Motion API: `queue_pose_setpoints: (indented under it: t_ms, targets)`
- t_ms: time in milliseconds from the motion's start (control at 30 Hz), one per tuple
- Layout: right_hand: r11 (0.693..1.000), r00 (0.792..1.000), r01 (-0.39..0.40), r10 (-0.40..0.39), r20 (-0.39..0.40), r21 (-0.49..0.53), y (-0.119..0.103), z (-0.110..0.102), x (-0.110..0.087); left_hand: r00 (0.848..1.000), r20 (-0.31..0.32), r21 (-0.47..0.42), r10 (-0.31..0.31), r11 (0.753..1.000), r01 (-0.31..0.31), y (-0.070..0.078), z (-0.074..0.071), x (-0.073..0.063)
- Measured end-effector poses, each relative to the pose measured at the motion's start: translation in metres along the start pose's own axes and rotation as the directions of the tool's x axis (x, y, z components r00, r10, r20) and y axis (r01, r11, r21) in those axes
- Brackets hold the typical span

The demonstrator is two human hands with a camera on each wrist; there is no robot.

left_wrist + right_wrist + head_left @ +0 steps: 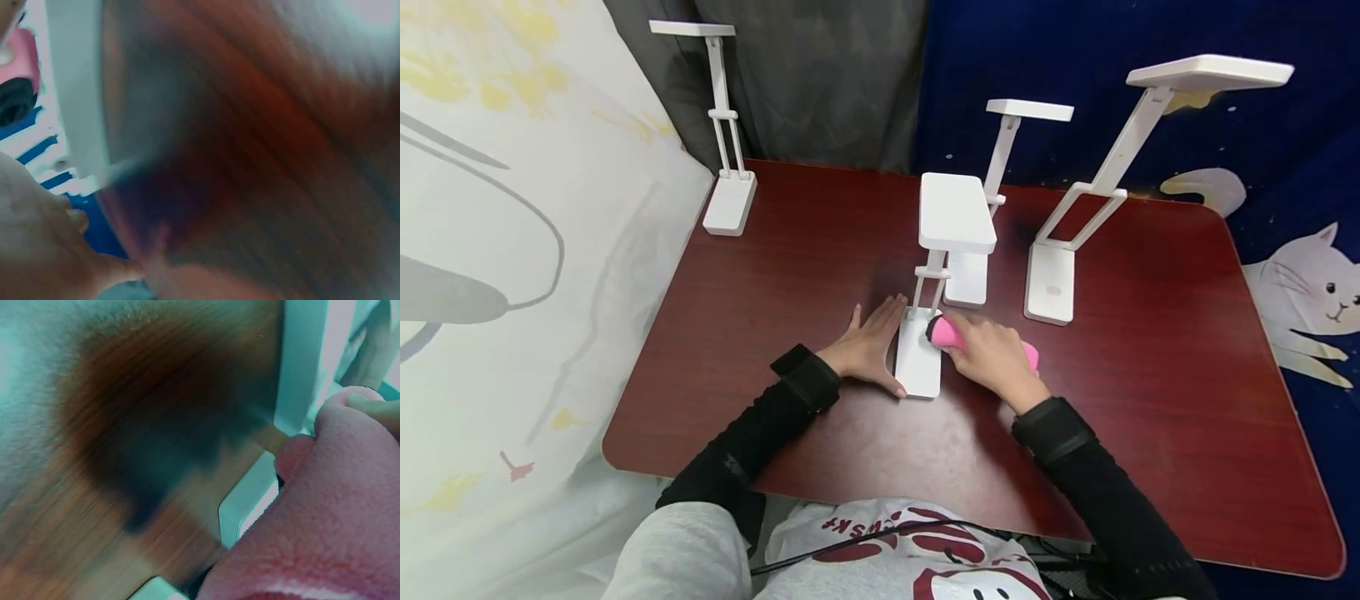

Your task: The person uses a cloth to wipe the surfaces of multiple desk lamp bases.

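A white desk lamp (917, 354) stands upright near the table's front middle, its flat head (957, 212) raised over a folding stem. My left hand (871, 343) touches the left side of its base, fingers straight and spread, thumb at the near corner. My right hand (992, 354) grips a pink handheld tool (946, 333) with a black round end, which lies over the right part of the base by the stem. In the left wrist view the black end (17, 100) of this tool faces the base; the tool's exact kind I cannot tell.
Two more white desk lamps stand behind to the right, one close behind (966, 279) and one taller (1049, 283). Another lamp (730, 204) is at the table's back left corner. The dark red table (775, 275) borders grey and blue curtains at the back.
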State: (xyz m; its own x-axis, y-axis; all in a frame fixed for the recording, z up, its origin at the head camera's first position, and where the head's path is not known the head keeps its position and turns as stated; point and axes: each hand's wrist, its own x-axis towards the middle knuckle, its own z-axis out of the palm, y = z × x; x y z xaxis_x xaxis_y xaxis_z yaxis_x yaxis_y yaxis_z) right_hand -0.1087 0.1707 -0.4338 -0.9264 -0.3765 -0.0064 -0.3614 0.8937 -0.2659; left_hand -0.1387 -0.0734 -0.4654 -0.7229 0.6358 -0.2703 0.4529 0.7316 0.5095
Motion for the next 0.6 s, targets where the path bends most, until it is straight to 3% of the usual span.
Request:
queue_pose_setpoints:
  t_ms: [133, 333, 600]
  targets:
    - [0.998, 0.999, 0.038, -0.039, -0.033, -0.051, -0.005, 0.010, 0.010, 0.997, 0.070, -0.017, -0.014, 1.000, 0.016, -0.005, 0.001, 0.009]
    - [0.998, 0.999, 0.026, -0.029, -0.041, -0.063, -0.010, 0.018, 0.008, 0.998, 0.052, -0.018, -0.037, 0.999, 0.038, -0.007, 0.003, 0.011]
    - [0.995, 0.998, 0.066, -0.067, -0.017, -0.079, -0.015, 0.018, -0.009, 0.997, 0.068, -0.013, -0.029, 0.999, 0.030, -0.007, 0.002, 0.011]
